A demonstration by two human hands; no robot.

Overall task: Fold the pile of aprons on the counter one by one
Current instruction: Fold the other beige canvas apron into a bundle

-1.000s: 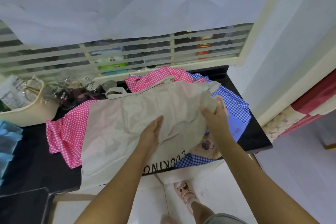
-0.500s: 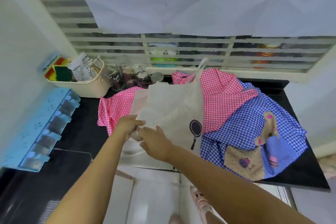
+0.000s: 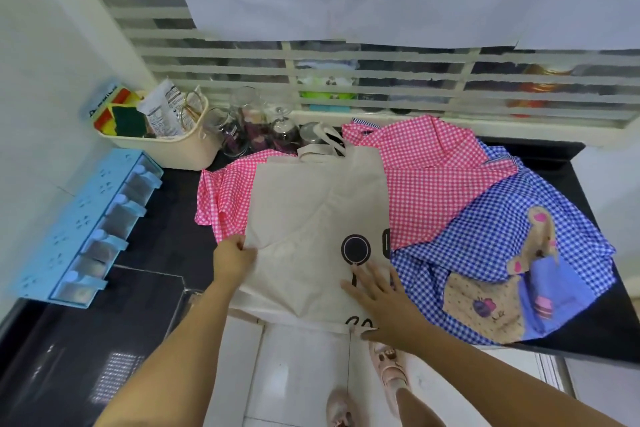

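A cream apron (image 3: 311, 211) with a black pan print lies folded lengthwise on top of the pile on the black counter (image 3: 166, 229). Its lower end hangs over the counter's front edge. My left hand (image 3: 233, 258) pinches the apron's left edge. My right hand (image 3: 379, 298) lies flat on the cloth with fingers spread, just below the pan print. Under it lie a pink gingham apron (image 3: 429, 180) and, to the right, a blue gingham apron (image 3: 495, 246) with a tan and blue pocket patch.
A cream basket (image 3: 173, 146) with sponges and packets stands at the back left, glass jars (image 3: 249, 128) beside it. A light blue drawer rack (image 3: 86, 222) sits along the left wall. A louvred window runs behind the counter. My feet show on the white floor below.
The view swung left. The cream apron went from spread wide to folded narrow. My hands, together at its left edge half a second ago, have parted; the right one slid right over the cloth.
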